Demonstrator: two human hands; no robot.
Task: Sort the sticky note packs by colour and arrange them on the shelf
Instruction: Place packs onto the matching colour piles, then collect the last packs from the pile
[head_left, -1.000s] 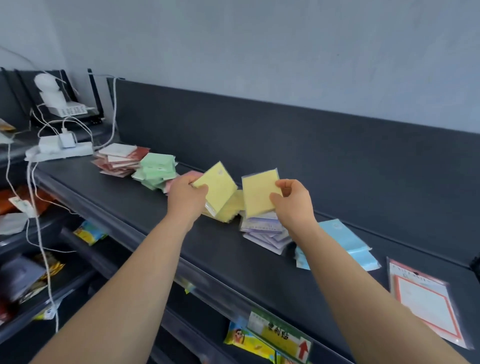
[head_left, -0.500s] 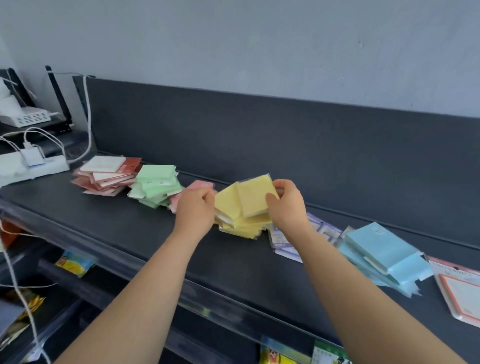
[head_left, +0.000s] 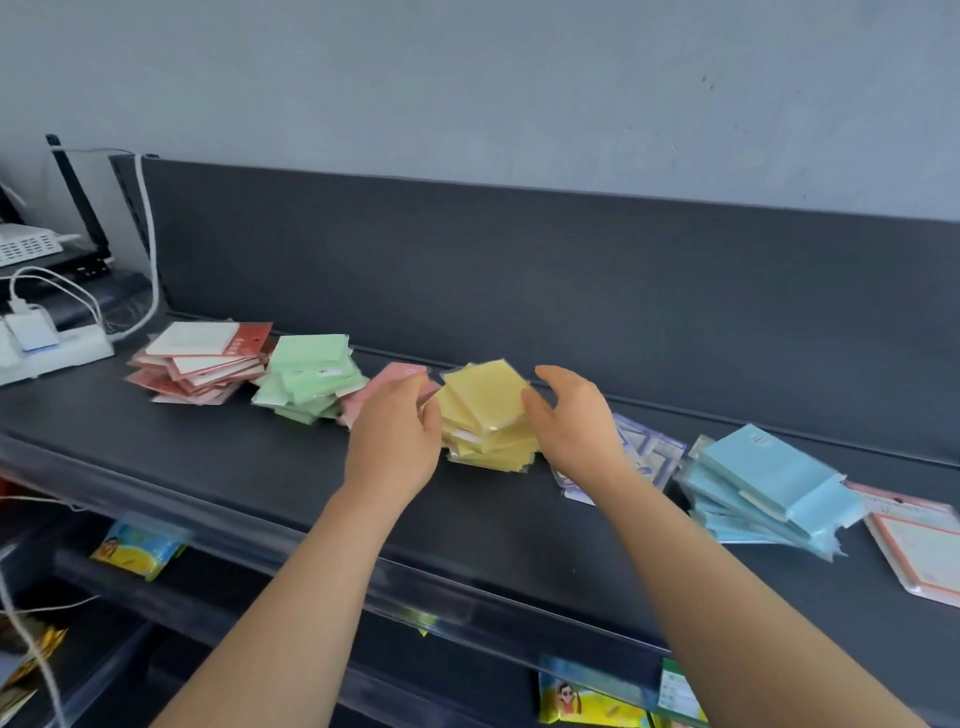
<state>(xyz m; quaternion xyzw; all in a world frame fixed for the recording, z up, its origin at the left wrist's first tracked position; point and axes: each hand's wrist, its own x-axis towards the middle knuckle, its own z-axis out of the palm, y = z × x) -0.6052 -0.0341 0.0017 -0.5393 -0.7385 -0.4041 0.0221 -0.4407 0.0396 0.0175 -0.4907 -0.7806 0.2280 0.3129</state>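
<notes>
A loose pile of yellow sticky note packs (head_left: 485, 415) lies mid-shelf. My left hand (head_left: 392, 436) hovers just left of it with relaxed fingers, holding nothing. To the pile's right is my right hand (head_left: 574, 421), fingers spread and empty. Along the dark shelf (head_left: 234, 457) lie a red and white pile (head_left: 200, 361), a green pile (head_left: 311, 379), a pink pile (head_left: 395, 376) partly hidden by my left hand, purple packs (head_left: 647, 449) behind my right wrist, and a blue pile (head_left: 763, 488).
A white power strip with chargers and cables (head_left: 41, 343) sits at the shelf's left end. A red-framed flat pack (head_left: 919, 545) lies at the far right. Lower shelves hold colourful snack packets (head_left: 137, 548). A dark back panel (head_left: 519, 270) runs behind the piles.
Both hands brought their yellow packs onto the yellow pile and let go. The hands now sit open on either side of it.
</notes>
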